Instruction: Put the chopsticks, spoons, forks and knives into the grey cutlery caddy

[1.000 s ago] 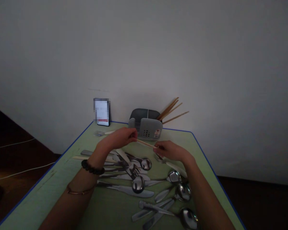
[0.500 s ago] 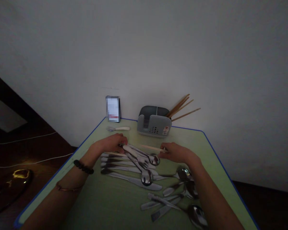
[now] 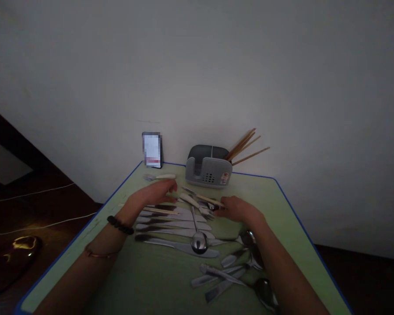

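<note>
My left hand [image 3: 157,192] hovers low over a pile of metal knives, forks and spoons [image 3: 177,221] on the green table [image 3: 144,280], fingers stretched toward a white-handled piece [image 3: 190,200]; nothing sits in its grip. My right hand [image 3: 234,208] rests on the table with fingers pinched on a wooden chopstick [image 3: 208,200] that points left. A dark bead bracelet and a thin bangle circle my left wrist.
A grey cutlery holder [image 3: 208,166] with several wooden chopsticks [image 3: 246,146] stands at the table's back edge by the white wall. A phone [image 3: 152,149] leans on the wall at the back left, a small white-handled fork [image 3: 159,177] before it. More spoons [image 3: 249,258] lie at right.
My left hand let go of the chopstick and dropped to the cutlery pile. The right hand kept the chopstick and lowered it toward the table. The view shifted slightly.
</note>
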Demonstrator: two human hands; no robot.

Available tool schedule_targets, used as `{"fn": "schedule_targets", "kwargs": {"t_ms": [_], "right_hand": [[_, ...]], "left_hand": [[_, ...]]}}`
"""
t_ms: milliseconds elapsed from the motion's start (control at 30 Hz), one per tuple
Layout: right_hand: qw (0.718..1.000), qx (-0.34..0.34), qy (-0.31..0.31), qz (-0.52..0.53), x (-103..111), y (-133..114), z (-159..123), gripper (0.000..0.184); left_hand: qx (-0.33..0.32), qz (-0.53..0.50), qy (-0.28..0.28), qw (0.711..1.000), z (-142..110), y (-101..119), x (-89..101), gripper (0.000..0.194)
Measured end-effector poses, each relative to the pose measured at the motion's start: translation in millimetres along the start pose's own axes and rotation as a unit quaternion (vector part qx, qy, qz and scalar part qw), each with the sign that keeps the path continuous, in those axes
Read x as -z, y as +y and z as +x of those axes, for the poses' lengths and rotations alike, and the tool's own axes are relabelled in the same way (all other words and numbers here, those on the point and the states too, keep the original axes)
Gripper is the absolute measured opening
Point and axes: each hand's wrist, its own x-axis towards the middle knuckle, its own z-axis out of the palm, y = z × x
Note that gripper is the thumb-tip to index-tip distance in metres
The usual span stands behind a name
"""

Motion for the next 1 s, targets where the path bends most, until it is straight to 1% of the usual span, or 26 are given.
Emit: {"fn": "schedule_targets", "kwargs": {"t_ms": [33,100,200,300,400,500,567,633,733,833,933,1000], "right_hand": [[1.000,0.001,-0.002,0.002,1.9,1.9,-0.2,0.040],[1.000,0.000,-0.002,0.003,4.4,4.9,0.0,0.040],[1.000,-0.003,0.003,0.004,5.9,8.2,0.8,0.041],[1.000,-0.006,0.008,0.006,6.6,11.5,0.6,0.040],[1.000,-0.008,0.013,0.009,8.4,15.8,-0.7,0.038],[1.000,-0.009,0.020,0.016,11.9,21.2,-3.2,0.036],[0.999,-0.008,0.026,0.019,14.8,25.2,-5.9,0.034],[0.999,-0.008,0.033,0.023,17.7,29.6,-9.2,0.033],[0.998,-0.013,0.053,0.035,20.9,36.9,-13.9,0.032],[0.997,-0.021,0.064,0.042,22.3,43.5,-16.7,0.033],[0.997,-0.021,0.062,0.044,22.8,46.0,-17.7,0.033],[0.997,-0.021,0.060,0.044,22.9,45.1,-17.5,0.033]], "left_hand": [[0.006,0.009,-0.008,1.000,-4.6,-1.5,2.4,0.033],[0.023,0.018,-0.057,0.998,-11.8,-1.9,3.9,0.030],[0.027,0.018,-0.126,0.992,-14.1,3.4,-1.7,0.019],[0.008,0.008,-0.150,0.989,-10.8,9.9,-6.6,0.010],[-0.004,-0.013,-0.136,0.991,-9.3,15.9,1.2,0.009],[-0.020,-0.042,-0.102,0.994,-7.1,25.2,19.4,0.011],[-0.039,-0.060,-0.089,0.994,-1.2,34.6,30.5,0.011],[-0.075,-0.081,-0.074,0.991,9.0,45.5,36.3,0.014],[-0.088,-0.073,-0.049,0.992,27.7,59.2,32.9,0.016],[-0.070,-0.053,-0.043,0.995,40.6,64.7,20.1,0.019],[-0.029,-0.020,-0.076,0.997,43.2,63.2,7.7,0.031],[-0.019,0.005,-0.101,0.995,41.7,60.8,2.9,0.037]]}}
